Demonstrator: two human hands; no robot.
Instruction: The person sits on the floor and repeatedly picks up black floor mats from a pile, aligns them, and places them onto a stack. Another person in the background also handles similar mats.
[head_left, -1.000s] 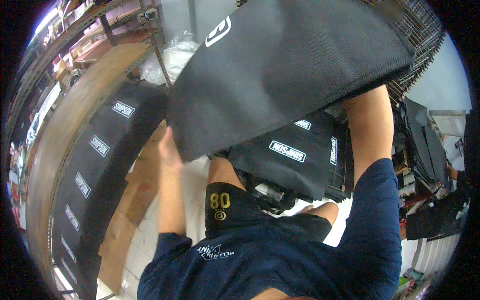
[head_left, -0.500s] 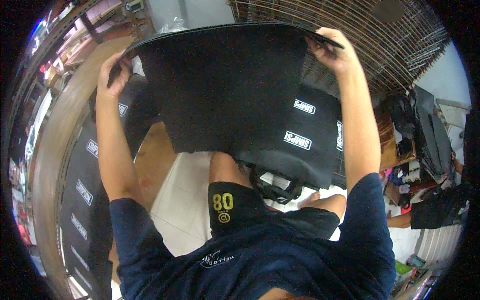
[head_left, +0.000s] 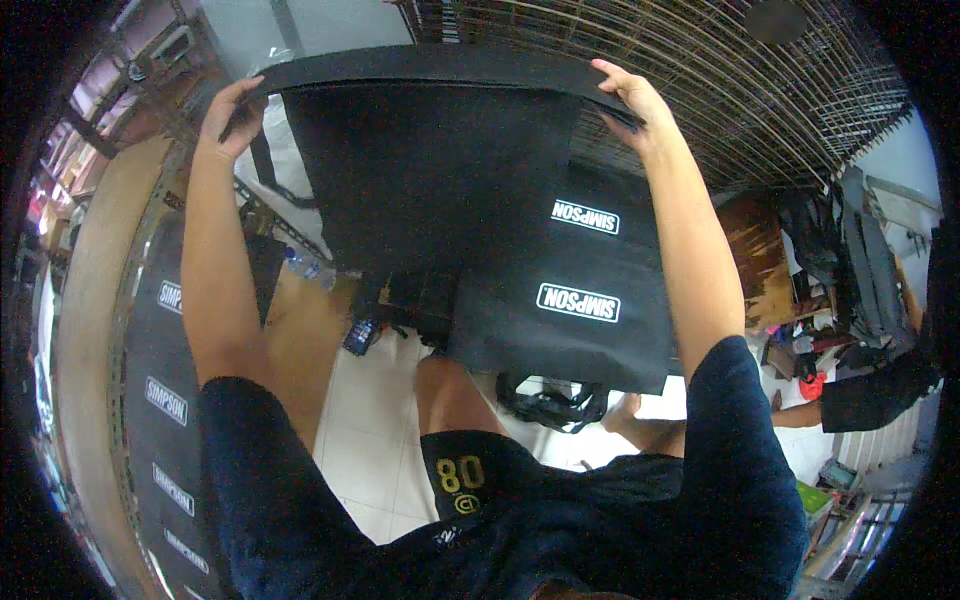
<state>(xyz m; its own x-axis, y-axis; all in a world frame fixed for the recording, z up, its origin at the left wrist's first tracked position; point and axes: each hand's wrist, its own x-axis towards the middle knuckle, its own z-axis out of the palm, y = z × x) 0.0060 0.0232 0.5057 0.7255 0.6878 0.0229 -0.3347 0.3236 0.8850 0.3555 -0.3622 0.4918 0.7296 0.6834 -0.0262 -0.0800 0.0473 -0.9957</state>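
Observation:
A wide black fabric panel [head_left: 430, 170] hangs in front of me, its far edge folded into a band across the top. My left hand [head_left: 231, 118] grips the left end of that edge, thumb and fingers closed round it. At the right end, my right hand [head_left: 638, 108] pinches the layered edge between thumb and fingers. Below and to the right lie black fabric pieces [head_left: 510, 335] with white printed labels, partly behind the panel. Black strap loops [head_left: 550, 405] hang beneath them, near my knees.
Black labelled fabric [head_left: 150, 440] lies along a wooden bench [head_left: 95, 330] at my left. Beside it are a clear plastic bottle [head_left: 308, 265] and a phone-like object [head_left: 361, 336]. Wire racks [head_left: 690, 50] stand at the far right. Another person's arm [head_left: 797, 415] shows at the right edge.
Both hands have shifted slightly, the right one leftward and lower. The panel's top edge has turned to show a broad band, and its lower edge has risen, uncovering the bottle and more floor.

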